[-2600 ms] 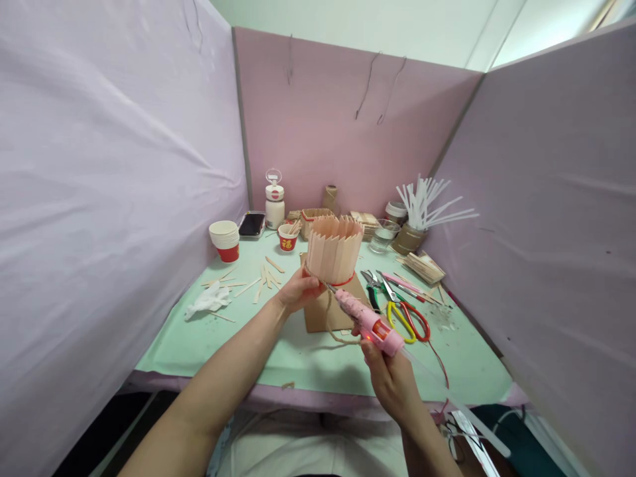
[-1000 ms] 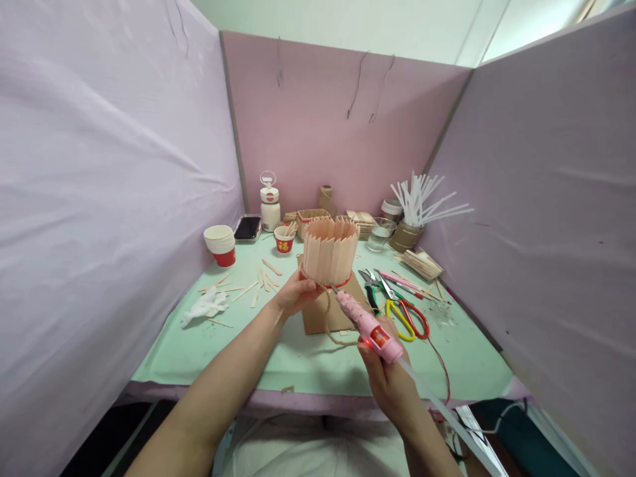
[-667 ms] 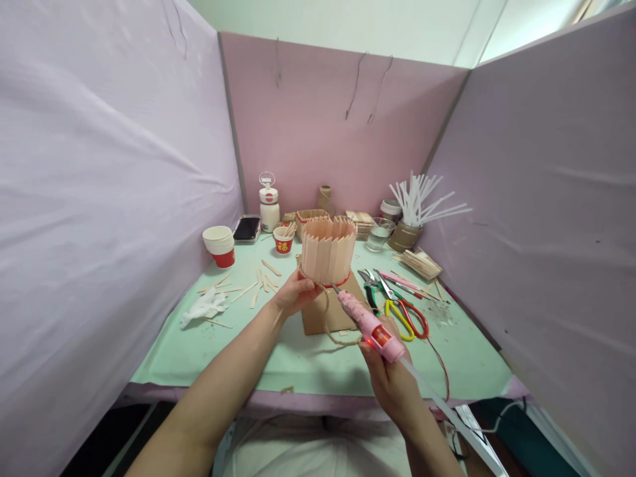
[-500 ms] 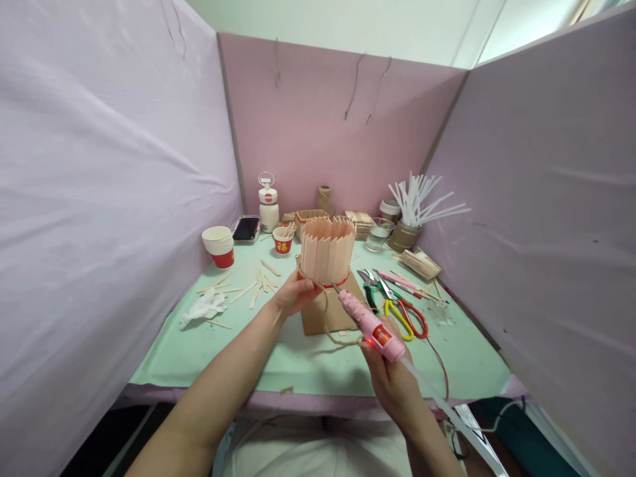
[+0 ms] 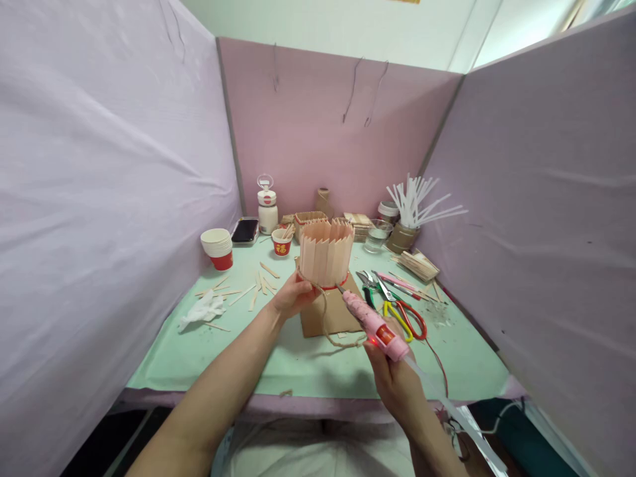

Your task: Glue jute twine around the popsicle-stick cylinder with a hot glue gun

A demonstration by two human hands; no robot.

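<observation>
My left hand [image 5: 294, 296] is closed on the lower left side of a round wooden-stick holder [image 5: 325, 255], made of upright flat sticks with a red rim at its base. My right hand [image 5: 395, 368] grips a pink hot glue gun [image 5: 370, 318], its nozzle at the holder's bottom edge on the right. A long clear glue stick [image 5: 447, 401] trails from the gun's rear. Brown twine [image 5: 325, 318] runs from the holder's base, loops down and reaches toward my right hand. Beneath the holder lies a piece of brown cardboard [image 5: 313, 321].
Right of the gun lie pliers [image 5: 368, 291] and red-and-yellow-handled scissors [image 5: 410, 318]. Loose sticks [image 5: 261, 285], a crumpled tissue [image 5: 203, 310] and stacked paper cups [image 5: 217, 248] are on the left. At the back stand a white bottle [image 5: 268, 213], a water glass [image 5: 377, 237] and a jar of glue sticks [image 5: 405, 235].
The glue gun's nozzle has shifted slightly right along the holder's base. My left hand keeps its hold on the holder, and the whole view has tilted a little.
</observation>
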